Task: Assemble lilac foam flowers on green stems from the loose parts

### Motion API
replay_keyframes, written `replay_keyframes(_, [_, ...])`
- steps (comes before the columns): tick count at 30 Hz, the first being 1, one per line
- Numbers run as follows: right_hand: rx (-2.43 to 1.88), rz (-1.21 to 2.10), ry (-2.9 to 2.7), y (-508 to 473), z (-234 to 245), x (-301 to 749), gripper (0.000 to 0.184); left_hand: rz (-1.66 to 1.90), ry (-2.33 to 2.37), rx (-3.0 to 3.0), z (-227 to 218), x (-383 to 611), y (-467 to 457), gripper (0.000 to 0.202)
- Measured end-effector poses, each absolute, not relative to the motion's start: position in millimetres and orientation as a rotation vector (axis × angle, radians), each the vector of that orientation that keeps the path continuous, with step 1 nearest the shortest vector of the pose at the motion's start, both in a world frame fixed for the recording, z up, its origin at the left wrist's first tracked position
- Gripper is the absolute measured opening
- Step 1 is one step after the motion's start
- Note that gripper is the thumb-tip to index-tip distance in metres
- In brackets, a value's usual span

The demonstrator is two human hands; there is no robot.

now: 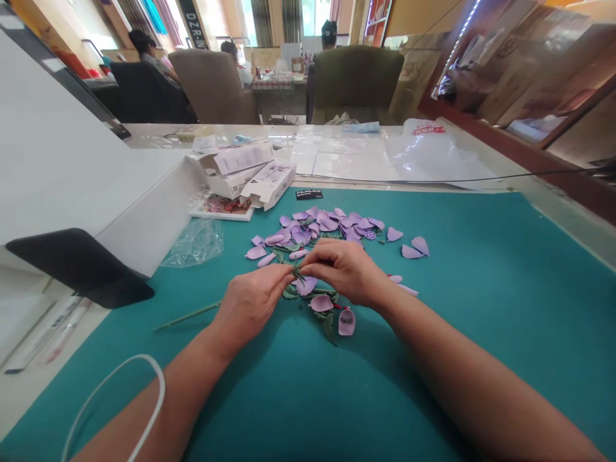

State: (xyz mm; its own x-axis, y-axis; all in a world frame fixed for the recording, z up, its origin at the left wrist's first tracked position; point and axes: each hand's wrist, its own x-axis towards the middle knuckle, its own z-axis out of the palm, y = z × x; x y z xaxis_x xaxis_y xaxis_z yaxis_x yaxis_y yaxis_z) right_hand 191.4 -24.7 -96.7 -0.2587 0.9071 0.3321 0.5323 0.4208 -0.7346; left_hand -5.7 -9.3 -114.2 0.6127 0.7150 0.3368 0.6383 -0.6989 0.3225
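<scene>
A teal cutting mat (486, 321) covers the table (154, 136), with lilac foam petals (312, 226) scattered across its middle, a green stem (187, 316) toward the left, a crumpled clear plastic bag (195, 242) at the far left and a white cable (115, 404) at the near left corner. White cardboard boxes (240, 170) and clear plastic sheets (344, 154) lie beyond its far edge.

left hand (250, 307): raised, angled inward, fingertips (283, 273) pinched | right hand (344, 273): knuckles up, fingers (320, 255) curled into a pinch | hands: nearly touching | left forearm (178, 398), right forearm (462, 366): bare, converging forward
</scene>
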Motion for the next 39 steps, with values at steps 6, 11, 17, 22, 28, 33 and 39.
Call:
replay_keyframes(6, [-1.410,0.577,-1.678,-25.9,-80.5,239.2,0.021,0.724,1.182,2.655,-113.3,-13.5,-2.4,0.051])
replay_keyframes(11, [-1.662,0.535,-1.784,-35.2,-89.6,270.3,0.017,0.626,1.194,2.626,-110.6,-14.0,-1.7,0.050])
replay_keyframes(17, [-1.743,0.496,-2.060,-42.8,-104.4,266.6,0.015,0.568,1.214,2.634,-112.0,-12.6,-0.7,0.049])
replay_keyframes(22, [-1.851,0.394,-2.244,-37.4,-118.4,235.3,0.016,0.529,1.217,2.659,-114.7,-12.5,0.0,0.049])
replay_keyframes(28, [-1.945,0.277,-2.433,-33.6,-130.4,217.6,0.016,0.514,1.218,2.655,-115.1,-11.8,-0.8,0.047])
replay_keyframes(33, [-1.904,0.281,-2.438,-33.1,-134.8,217.4,0.018,0.525,1.183,2.671,-115.0,-11.9,-1.7,0.043])
replay_keyframes(39, [-1.861,0.240,-2.416,-32.8,-142.8,216.0,0.014,0.529,1.173,2.665,-115.3,-11.3,-2.9,0.040])
